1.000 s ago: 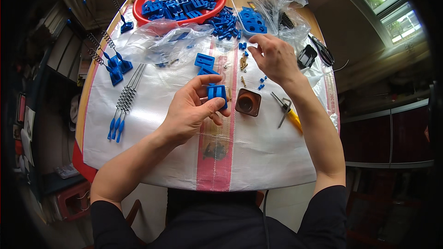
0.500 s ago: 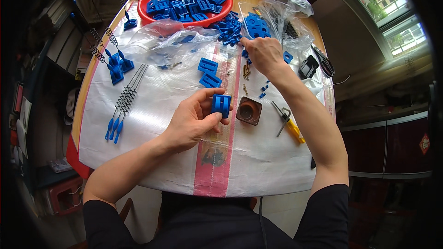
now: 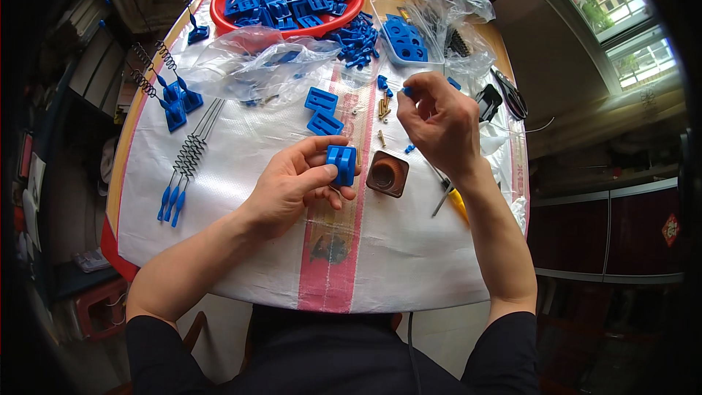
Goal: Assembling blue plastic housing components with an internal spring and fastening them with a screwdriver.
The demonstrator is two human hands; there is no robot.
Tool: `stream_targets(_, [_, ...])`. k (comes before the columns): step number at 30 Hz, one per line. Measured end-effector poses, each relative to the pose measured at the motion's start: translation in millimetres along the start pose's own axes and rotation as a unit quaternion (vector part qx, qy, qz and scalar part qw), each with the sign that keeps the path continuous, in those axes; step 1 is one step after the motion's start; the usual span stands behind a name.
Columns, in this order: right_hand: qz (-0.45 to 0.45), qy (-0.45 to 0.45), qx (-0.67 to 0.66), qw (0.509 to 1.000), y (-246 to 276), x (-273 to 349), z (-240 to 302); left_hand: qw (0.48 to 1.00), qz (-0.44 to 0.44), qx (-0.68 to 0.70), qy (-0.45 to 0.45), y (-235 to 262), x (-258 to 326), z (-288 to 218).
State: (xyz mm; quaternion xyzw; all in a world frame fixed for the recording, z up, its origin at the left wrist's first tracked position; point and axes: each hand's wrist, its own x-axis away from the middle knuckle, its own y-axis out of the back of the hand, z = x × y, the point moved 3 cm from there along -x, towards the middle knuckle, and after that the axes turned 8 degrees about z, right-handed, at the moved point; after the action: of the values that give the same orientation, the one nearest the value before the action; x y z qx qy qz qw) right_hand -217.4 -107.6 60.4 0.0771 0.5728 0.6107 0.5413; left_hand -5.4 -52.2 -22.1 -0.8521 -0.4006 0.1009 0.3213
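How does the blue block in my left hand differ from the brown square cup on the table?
The blue block is held in your left hand, while the brown cup rests on the white sheet. The block is bright blue; the cup is dark brown. The block has raised ridges with a groove between; the cup has a round hollow. Both look roughly squarish in outline.

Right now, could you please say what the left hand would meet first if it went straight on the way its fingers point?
Probably the brown square container, just right of the left hand and its blue block; height is unclear, so the hand might pass over.
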Motion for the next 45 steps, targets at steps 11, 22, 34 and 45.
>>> stream_targets(11, [-0.029, 0.157, -0.026, 0.987, -4, 78, 70, 1.000, 0.010, 0.002, 0.005, -16, 4, 6])
stream_targets(22, [-0.009, 0.121, 0.006, 0.993, -24, 86, 69, 0.993, 0.023, -0.101, -0.051, -15, 6, 11])
stream_targets(34, [-0.027, 0.114, 0.006, 0.993, -27, 90, 67, 0.864, 0.027, -0.461, -0.201, -19, 10, 8])
stream_targets(45, [0.060, -0.251, -0.144, 0.955, -3, 65, 14, 0.998, 0.001, -0.068, -0.012, -8, 8, 9])
